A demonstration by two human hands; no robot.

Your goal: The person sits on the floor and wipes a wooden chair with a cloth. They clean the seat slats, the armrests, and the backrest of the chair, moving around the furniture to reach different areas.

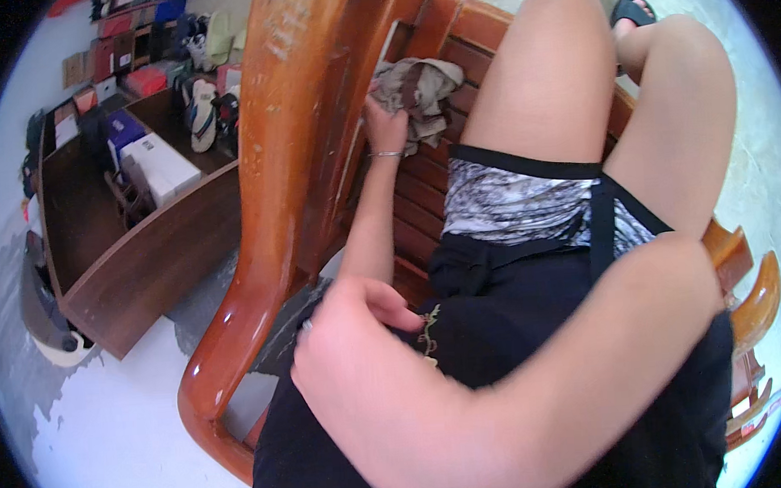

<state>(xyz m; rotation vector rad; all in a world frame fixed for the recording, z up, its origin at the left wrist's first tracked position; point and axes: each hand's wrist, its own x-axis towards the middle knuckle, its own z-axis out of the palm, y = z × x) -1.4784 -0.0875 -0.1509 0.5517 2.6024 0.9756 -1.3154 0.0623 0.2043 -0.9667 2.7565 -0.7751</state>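
My left hand [388, 125] reaches down to the wooden seat and grips the edge of a crumpled grey-beige cloth [414, 85] with a brown band. Some of its fingers are hidden by the cloth. A thin bracelet [385, 154] circles my left wrist. Across my body, my right hand [348, 317], with a ring on one finger, lies against my left upper arm near the black shirt [502, 317]. Its fingertips are partly hidden, so whether it grips the arm or the sleeve is unclear.
A glossy wooden armrest [263, 252] rises at my left beside the slatted seat [421, 195]. Beyond it stands a dark wooden open box [150, 265] with a white box [161, 167], a purple box [123, 131] and sandals [203, 114]. A black slipper [631, 14] is on one foot.
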